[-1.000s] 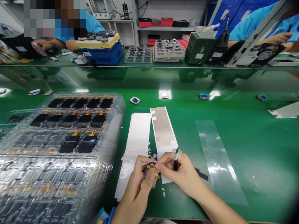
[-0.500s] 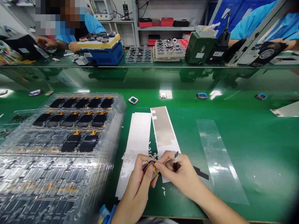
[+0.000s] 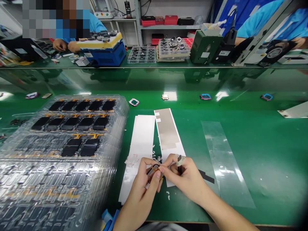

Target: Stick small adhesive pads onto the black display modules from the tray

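My left hand (image 3: 142,189) is closed around a small display module (image 3: 153,170) with a dark rim and an orange flex cable, held low over the table. My right hand (image 3: 186,179) pinches at the module's right edge with thumb and forefinger. A slim dark tool with a pale wrapped top (image 3: 180,162) is tucked in the same hand; its tip is hidden. Beneath both hands lie a white paper strip (image 3: 143,134) and a grey-faced sticker sheet (image 3: 167,128). Small white scraps (image 3: 157,158) are scattered between them.
Stacked clear trays (image 3: 93,141) with black display modules fill the left. A clear film strip (image 3: 222,154) and a dark strip (image 3: 207,176) lie right. Small watch-like frames (image 3: 134,102) sit along the back. Across the bench, a co-worker's hands (image 3: 64,46) rest beside a blue machine (image 3: 106,53).
My left thumb has shifted slightly on the module, which has turned so its orange cable shows less. My right hand still pinches its edge. The co-worker's hands have come closer together.
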Tool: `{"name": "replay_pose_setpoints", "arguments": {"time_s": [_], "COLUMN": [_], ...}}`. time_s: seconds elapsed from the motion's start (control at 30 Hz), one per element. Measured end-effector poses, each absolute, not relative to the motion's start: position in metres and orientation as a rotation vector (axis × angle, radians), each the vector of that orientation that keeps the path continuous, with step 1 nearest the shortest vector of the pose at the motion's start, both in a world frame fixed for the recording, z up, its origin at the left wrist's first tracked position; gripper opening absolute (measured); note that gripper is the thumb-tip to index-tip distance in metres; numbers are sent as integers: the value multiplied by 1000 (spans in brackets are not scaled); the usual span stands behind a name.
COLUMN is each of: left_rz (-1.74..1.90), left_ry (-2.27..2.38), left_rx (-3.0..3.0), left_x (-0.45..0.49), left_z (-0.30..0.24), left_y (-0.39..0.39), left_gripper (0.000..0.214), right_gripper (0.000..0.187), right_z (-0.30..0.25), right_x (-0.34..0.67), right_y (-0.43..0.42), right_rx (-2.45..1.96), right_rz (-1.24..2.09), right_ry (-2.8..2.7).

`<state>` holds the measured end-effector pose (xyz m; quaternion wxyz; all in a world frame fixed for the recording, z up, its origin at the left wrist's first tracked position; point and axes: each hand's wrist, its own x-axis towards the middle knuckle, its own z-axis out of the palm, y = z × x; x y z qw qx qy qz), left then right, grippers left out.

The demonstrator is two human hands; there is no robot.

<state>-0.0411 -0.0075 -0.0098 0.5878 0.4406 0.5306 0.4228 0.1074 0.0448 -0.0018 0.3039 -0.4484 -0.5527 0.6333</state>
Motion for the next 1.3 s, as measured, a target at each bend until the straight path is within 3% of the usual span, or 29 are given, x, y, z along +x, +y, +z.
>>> {"name": "replay_pose_setpoints", "arguments": {"time_s": [0.77, 1.07, 1.3], "left_rz": [976, 845, 695], "left_ry": [1201, 1386, 1362], "left_rx": [1012, 1280, 1836], "left_x": [-44, -37, -19], "left_z": [-16, -5, -9], "left_y": [-9, -7, -1], "left_gripper": [28, 14, 13], "right_gripper": [27, 35, 14], "right_z": [-4, 3, -27], "right_x": [107, 143, 149], "right_y": [48, 70, 85], "right_rx": [-1170, -1193, -1218], "right_rz": [1740, 1080, 1132], "right_ry": [-1434, -1380, -1423]}}
